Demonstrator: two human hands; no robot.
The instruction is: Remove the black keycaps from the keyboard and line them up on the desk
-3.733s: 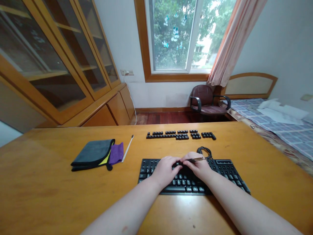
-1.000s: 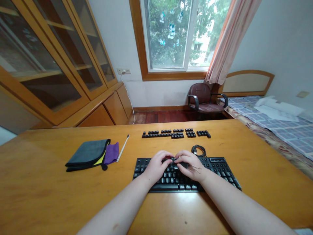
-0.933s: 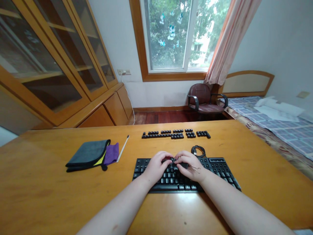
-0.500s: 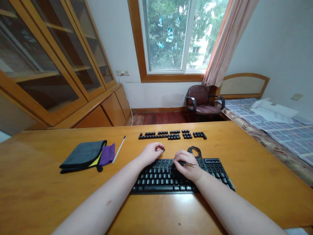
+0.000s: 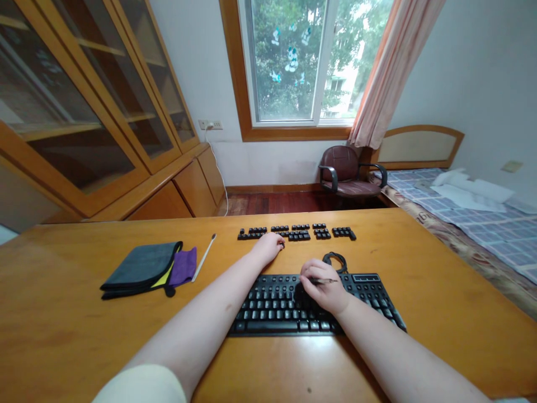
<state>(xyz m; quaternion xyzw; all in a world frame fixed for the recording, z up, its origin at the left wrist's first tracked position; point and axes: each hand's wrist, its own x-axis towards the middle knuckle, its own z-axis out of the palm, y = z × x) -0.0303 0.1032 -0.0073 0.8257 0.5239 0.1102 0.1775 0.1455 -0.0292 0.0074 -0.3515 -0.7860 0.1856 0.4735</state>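
Note:
A black keyboard point(image 5: 268, 326) lies on the desk under my hands, and several keys along its upper part look bare of caps. Beyond it, loose black keycaps point(image 5: 298, 237) are laid out in rows. My left hand point(image 5: 271, 247) is at the near side of these rows, fingertips pinched on a small black keycap point(image 5: 282, 245), partly hidden. Over the keyboard's upper middle, my right hand point(image 5: 321, 282) is closed around a thin metal tool point(image 5: 329, 281) whose end sticks out past the fingers. Its working end is hidden.
A folded grey cloth point(image 5: 142, 266), a purple cloth point(image 5: 183, 266) and a white-handled toothbrush point(image 5: 204, 257) lie on the left. A coiled black cable point(image 5: 335, 258) sits behind the keyboard. Past the desk's far edge stands a chair point(image 5: 346, 170).
My left hand has moved away from the keyboard to the keycap rows with the keycap in its fingertips. My right hand stays over the keyboard, the tool's visible end tilted slightly differently.

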